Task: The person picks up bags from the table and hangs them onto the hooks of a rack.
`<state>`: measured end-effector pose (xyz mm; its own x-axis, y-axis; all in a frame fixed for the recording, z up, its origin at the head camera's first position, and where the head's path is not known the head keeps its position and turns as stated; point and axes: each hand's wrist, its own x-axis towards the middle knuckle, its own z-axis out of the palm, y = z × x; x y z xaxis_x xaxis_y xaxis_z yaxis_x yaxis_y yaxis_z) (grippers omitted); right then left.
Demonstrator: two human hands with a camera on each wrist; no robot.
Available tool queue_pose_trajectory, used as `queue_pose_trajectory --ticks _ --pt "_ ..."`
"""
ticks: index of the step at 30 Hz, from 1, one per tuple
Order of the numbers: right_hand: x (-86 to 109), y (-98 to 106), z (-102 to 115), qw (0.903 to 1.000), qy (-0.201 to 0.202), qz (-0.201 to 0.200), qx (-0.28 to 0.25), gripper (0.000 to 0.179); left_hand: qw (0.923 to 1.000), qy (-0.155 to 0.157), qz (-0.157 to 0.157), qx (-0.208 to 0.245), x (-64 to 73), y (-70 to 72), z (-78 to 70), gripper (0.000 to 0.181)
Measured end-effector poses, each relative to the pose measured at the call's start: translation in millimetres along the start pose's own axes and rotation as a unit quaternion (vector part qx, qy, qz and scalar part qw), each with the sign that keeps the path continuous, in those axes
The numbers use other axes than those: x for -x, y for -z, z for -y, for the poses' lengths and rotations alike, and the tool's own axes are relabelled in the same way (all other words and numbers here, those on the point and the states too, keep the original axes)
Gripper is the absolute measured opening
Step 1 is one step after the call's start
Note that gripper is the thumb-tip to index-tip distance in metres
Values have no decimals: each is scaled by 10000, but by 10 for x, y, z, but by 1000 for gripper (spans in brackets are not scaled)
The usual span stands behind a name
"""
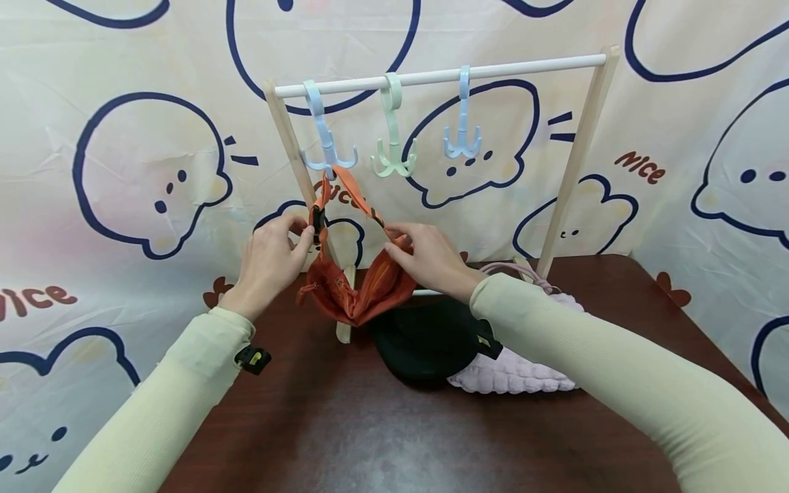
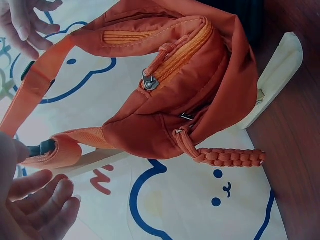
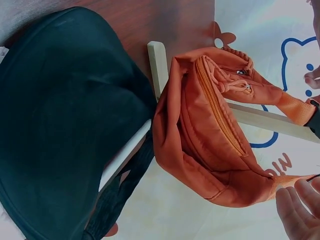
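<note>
An orange waist bag hangs by its strap from the left blue hook. At the strap's left side, my left hand pinches beside the black buckle, thumb close against it. Across the bag, my right hand has its fingertips at the strap's right side, near the bag's upper corner. Those fingers look relaxed and nearly straight. The left wrist view shows the bag's orange zipper and a braided pull dangling from it.
A wooden rack with a white rail also carries a green hook and another blue hook. Below the bag, a black bag lies on the brown table, overlapping a pale quilted bag. Patterned cloth stands behind.
</note>
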<state>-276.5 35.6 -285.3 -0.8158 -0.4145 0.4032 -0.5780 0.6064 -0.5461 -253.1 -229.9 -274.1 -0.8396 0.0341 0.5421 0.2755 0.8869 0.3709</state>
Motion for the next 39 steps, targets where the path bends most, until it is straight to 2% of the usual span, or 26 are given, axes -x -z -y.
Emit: queue_pose_trajectory --ticks 19,32,39 --pt "132 84 -45 9999 76 39 -104 30 9999 -20 -157 49 48 4 10 25" --pt "281 168 -186 9998 120 96 -145 26 9989 -217 -411 51 88 15 -41 27" --pt "376 238 -285 9998 27 157 82 24 9981 -279 -533 109 121 27 -70 26"
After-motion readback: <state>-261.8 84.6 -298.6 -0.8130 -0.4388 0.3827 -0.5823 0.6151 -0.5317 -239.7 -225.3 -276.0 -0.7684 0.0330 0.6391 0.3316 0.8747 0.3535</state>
